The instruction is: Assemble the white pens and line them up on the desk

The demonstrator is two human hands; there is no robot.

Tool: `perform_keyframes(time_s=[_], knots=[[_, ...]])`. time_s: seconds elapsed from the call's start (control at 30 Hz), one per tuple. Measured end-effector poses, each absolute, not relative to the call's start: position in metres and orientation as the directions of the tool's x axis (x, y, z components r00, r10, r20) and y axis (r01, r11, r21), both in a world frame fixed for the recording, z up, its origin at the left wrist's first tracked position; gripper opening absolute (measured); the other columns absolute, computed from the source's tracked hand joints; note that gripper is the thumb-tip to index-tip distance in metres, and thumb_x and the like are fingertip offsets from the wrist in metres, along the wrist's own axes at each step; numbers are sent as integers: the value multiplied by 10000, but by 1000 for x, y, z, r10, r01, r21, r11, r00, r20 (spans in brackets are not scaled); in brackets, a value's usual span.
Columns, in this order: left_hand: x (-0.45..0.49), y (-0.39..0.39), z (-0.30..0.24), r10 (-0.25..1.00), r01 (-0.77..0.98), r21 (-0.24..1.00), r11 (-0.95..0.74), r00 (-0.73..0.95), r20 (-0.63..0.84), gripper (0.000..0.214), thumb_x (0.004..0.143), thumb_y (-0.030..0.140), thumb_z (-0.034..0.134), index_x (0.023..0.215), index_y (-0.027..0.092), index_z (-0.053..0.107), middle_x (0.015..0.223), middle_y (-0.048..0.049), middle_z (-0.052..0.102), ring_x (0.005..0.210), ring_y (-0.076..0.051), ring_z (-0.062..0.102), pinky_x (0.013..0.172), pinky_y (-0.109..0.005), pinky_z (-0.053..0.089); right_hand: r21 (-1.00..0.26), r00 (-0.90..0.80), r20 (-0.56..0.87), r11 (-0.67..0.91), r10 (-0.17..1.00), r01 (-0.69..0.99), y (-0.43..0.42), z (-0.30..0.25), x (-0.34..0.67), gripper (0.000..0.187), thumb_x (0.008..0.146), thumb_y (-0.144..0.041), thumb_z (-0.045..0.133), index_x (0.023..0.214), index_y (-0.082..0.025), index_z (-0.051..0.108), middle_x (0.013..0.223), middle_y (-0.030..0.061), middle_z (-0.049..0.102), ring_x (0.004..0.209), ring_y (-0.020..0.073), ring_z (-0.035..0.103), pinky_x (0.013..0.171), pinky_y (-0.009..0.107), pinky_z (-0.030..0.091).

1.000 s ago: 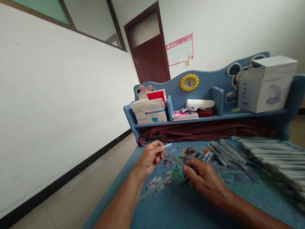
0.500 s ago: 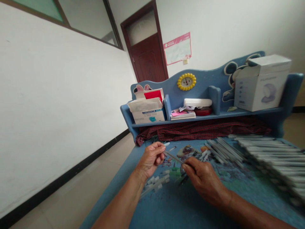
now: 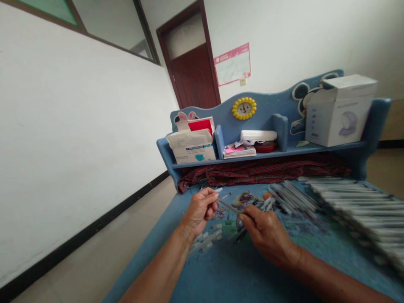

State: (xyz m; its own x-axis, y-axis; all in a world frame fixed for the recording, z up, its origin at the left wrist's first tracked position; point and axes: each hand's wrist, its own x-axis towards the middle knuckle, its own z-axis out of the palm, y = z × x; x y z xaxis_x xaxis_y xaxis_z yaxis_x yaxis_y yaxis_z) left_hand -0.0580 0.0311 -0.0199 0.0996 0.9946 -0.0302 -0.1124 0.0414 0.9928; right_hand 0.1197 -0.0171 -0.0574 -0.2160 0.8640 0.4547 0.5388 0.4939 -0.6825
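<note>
My left hand (image 3: 200,209) is closed in a pinch on the far end of a thin clear pen tube (image 3: 227,206), held just above the blue desk (image 3: 227,269). My right hand (image 3: 267,235) is closed round the tube's near end, knuckles up. Under and between my hands lie several short grey-white pen parts (image 3: 205,243). A loose pile of grey pen tubes (image 3: 292,198) sits to the right of my hands, and a big neat stack of pen tubes (image 3: 360,206) fills the desk's right side.
A blue shelf (image 3: 268,153) at the desk's back carries a mask box (image 3: 192,152), papers (image 3: 239,151), a small yellow clock (image 3: 243,108) and a white carton (image 3: 341,113). Red plaid cloth (image 3: 265,172) lies under it. The desk's left edge drops to the floor (image 3: 104,252); a brown door (image 3: 195,78) stands behind.
Both hands have kept their hold on the tube and barely moved. The view has drifted slightly, so the desk and shelf sit a little further left and lower.
</note>
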Motion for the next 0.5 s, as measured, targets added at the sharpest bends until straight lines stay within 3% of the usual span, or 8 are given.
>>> perform_keyframes(time_s=[0.17, 0.3, 0.5], knots=[[-57, 35, -21, 998, -78, 997, 6, 56, -2, 195, 650, 276, 659, 673, 162, 502, 407, 62, 506, 273, -12, 308, 323, -128, 195, -622, -233, 377, 431, 896, 653, -14, -47, 124, 267, 885, -313, 343, 728, -194, 524, 560, -1, 540, 510, 119, 484, 516, 220, 288], [-53, 37, -20, 1000, -44, 999, -30, 0, 30, 231, 633, 308, 681, 695, 155, 520, 422, 57, 516, 295, -19, 345, 317, -111, 219, -492, -251, 386, 428, 888, 758, -10, -38, 130, 257, 891, -320, 348, 856, -208, 577, 660, 32, 643, 613, 152, 587, 546, 234, 303], [-43, 32, -18, 997, -14, 1000, 11, 81, -9, 239, 655, 324, 685, 718, 156, 527, 480, 40, 551, 361, -32, 413, 354, -108, 284, -304, -348, 396, 479, 850, 823, -9, -23, 137, 208, 878, -299, 393, 902, -194, 571, 833, 68, 683, 734, 185, 628, 601, 253, 359]])
